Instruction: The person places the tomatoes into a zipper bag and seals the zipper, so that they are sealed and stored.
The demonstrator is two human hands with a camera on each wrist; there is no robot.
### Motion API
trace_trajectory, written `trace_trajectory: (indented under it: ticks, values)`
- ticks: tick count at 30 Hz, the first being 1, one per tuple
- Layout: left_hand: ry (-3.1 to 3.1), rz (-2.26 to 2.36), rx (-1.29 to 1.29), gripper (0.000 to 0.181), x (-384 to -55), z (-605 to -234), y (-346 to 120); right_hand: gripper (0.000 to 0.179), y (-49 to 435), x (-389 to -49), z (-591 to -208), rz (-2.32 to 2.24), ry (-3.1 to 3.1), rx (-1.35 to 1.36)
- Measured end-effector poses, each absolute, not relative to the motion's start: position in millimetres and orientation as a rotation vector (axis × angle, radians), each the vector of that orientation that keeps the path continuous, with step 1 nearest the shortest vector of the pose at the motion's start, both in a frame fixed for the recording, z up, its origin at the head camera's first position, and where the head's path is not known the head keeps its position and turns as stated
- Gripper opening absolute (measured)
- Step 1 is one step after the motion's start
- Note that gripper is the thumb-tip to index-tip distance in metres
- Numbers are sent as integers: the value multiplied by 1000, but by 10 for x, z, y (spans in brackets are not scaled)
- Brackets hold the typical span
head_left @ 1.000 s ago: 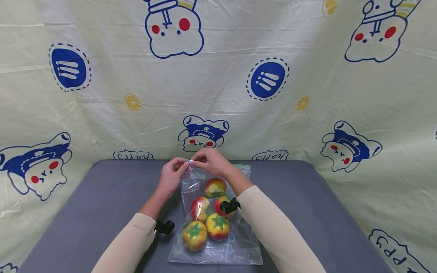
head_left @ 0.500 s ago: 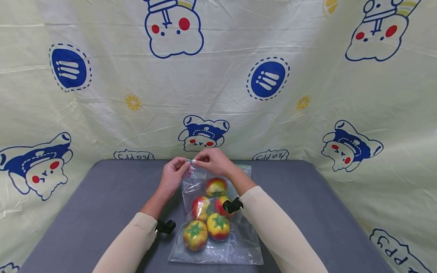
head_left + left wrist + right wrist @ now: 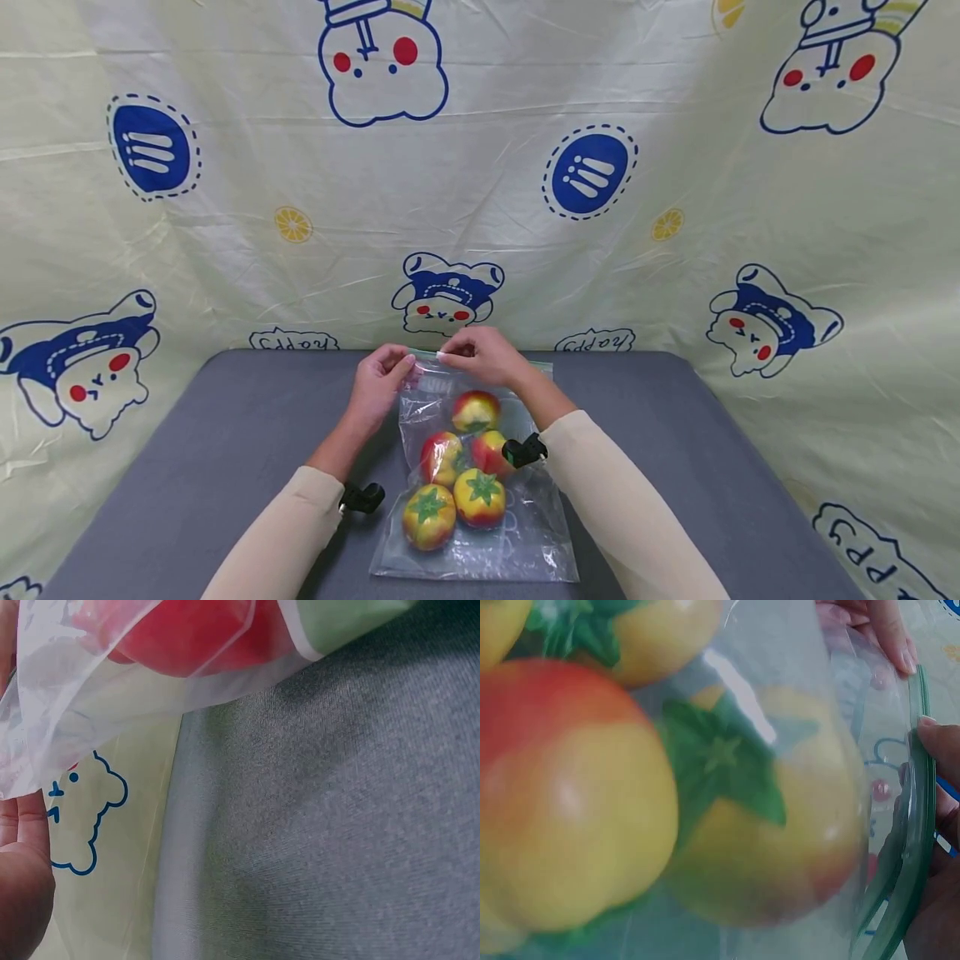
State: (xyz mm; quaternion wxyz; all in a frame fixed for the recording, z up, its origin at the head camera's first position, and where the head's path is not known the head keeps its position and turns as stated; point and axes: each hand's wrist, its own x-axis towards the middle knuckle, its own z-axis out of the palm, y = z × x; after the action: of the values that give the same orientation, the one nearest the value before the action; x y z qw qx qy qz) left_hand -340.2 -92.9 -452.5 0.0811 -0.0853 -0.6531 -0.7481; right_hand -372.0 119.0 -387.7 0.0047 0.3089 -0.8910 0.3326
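Note:
A clear zip bag point(image 3: 536, 546) lies lengthwise before me, its green zip edge point(image 3: 922, 795) at the far end. Inside are several red-and-yellow fruits with green star-shaped leaves, such as the nearest fruit point(image 3: 429, 518) and the farthest fruit point(image 3: 476, 410). My left hand point(image 3: 373, 387) pinches the bag's far left corner between thumb and fingers. Just right of it, my right hand point(image 3: 487, 357) pinches a small white slider point(image 3: 441, 357) on the zip. The left wrist view has the left hand point(image 3: 24, 881) partly cut off, beside the bag's plastic.
The bag rests on a grey table point(image 3: 225, 492). Behind the table's far edge hangs a pale printed curtain point(image 3: 480, 192). Dark wrist cameras sit at the left cuff point(image 3: 363, 498) and the right cuff point(image 3: 525, 451), the right one over the bag.
My right hand has slid to the right along the zip, taking the white slider with it. The left hand keeps its hold on the corner, and the fruits lie nearly still.

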Motion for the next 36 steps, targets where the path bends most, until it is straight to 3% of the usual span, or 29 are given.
trace_trajectory:
  ticks: [36]
  values:
    - [-2067, -2179, -166, 19, -3409, -4555, -1055, 16, 1810, -3732, -3923, 1038, -2838, 942]
